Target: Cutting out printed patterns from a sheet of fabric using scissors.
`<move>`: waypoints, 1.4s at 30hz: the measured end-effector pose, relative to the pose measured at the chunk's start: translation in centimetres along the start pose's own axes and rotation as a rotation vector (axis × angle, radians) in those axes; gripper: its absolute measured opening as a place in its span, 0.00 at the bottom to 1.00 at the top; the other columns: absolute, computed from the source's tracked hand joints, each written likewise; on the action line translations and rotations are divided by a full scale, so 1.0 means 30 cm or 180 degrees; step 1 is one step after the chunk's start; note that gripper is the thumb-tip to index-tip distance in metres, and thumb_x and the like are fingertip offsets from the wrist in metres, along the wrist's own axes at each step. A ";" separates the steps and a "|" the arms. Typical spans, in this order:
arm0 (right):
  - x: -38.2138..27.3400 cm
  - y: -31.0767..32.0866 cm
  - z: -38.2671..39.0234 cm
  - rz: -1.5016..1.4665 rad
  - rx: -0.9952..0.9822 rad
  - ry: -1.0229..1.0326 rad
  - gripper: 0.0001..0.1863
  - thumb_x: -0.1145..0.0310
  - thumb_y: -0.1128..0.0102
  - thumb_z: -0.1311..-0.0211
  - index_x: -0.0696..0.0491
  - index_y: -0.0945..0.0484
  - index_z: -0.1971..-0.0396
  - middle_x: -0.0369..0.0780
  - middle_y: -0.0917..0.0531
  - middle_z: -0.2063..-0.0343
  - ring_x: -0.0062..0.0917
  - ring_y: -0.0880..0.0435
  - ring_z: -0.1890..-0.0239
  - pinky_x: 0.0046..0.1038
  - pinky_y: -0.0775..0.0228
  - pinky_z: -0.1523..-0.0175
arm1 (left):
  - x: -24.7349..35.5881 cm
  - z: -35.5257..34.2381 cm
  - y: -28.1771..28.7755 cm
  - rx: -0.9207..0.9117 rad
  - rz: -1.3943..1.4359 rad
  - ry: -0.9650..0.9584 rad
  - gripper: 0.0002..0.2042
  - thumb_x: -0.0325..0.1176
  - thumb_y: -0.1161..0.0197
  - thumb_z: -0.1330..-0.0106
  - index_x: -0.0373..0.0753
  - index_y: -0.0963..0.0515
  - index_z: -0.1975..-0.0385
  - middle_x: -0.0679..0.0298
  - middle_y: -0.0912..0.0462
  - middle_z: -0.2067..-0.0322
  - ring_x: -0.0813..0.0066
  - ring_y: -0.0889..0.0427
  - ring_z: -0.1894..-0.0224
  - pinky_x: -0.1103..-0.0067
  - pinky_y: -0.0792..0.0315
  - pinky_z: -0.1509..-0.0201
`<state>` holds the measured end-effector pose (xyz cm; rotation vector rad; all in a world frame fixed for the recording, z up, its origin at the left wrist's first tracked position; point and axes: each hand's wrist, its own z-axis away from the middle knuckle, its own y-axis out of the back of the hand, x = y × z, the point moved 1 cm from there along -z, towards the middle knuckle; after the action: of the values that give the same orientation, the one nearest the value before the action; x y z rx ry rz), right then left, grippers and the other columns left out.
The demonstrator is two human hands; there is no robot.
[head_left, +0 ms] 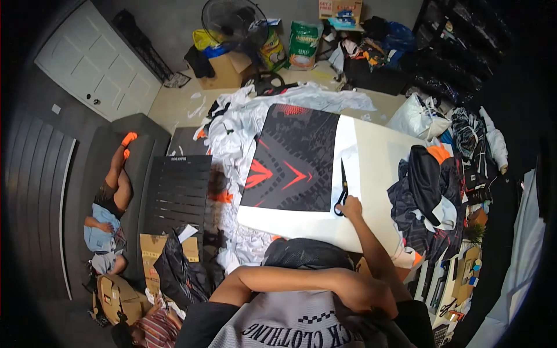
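My right hand (350, 207) is closed around the handles of a pair of black scissors (343, 174), whose blades point away from me. The scissors rest on a white strip along the right edge of a printed fabric panel (296, 159), dark with grey tread marks and red chevrons. That panel lies flat on a white table (371, 153). Across my body my left arm is folded, and my left hand (371, 298) lies against my right arm near the elbow; its fingers cannot be made out.
A heap of dark and white cloth (423, 197) sits on the table's right side. White fabric scraps (232, 145) pile along its left edge. One person (104, 226) lies on a grey sofa at left; another (156, 325) is at lower left. A fan (235, 23) stands at the back.
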<state>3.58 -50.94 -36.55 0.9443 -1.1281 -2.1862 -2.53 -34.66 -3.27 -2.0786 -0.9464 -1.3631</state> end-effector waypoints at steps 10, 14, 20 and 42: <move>0.005 0.000 -0.007 -0.0019 0.0046 -0.0023 0.24 0.56 0.27 0.59 0.63 0.22 0.72 0.49 0.19 0.75 0.42 0.20 0.73 0.37 0.26 0.64 | -0.003 -0.035 -0.027 0.0375 -0.0560 -0.0304 0.08 0.20 0.46 0.47 0.35 0.27 0.68 0.55 0.21 0.65 0.54 0.27 0.65 0.70 0.33 0.60; -0.005 -0.008 -0.008 0.0009 0.0017 0.0036 0.24 0.56 0.27 0.59 0.63 0.22 0.71 0.48 0.19 0.75 0.42 0.20 0.74 0.36 0.26 0.65 | 0.008 -0.027 -0.028 0.0701 -0.0742 -0.0303 0.06 0.21 0.45 0.46 0.35 0.27 0.69 0.56 0.21 0.67 0.55 0.27 0.66 0.70 0.33 0.60; -0.001 0.000 -0.017 0.0050 0.0000 -0.0051 0.24 0.57 0.26 0.59 0.63 0.22 0.71 0.48 0.19 0.75 0.42 0.20 0.73 0.36 0.26 0.65 | 0.077 0.102 0.063 0.0478 -0.0260 0.0422 0.03 0.24 0.46 0.41 0.33 0.27 0.69 0.55 0.22 0.65 0.55 0.27 0.66 0.71 0.33 0.60; -0.010 -0.025 -0.006 0.0039 0.0056 -0.0492 0.20 0.56 0.30 0.56 0.58 0.24 0.73 0.44 0.20 0.76 0.40 0.20 0.72 0.35 0.28 0.64 | -0.022 0.412 0.076 0.1245 0.0558 0.0293 0.06 0.26 0.45 0.33 0.34 0.21 0.67 0.61 0.21 0.68 0.68 0.25 0.67 0.76 0.31 0.59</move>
<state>3.81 -50.42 -37.16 0.7841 -1.2217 -2.2748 6.31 -27.59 -8.75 -1.7436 -0.8868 -1.0750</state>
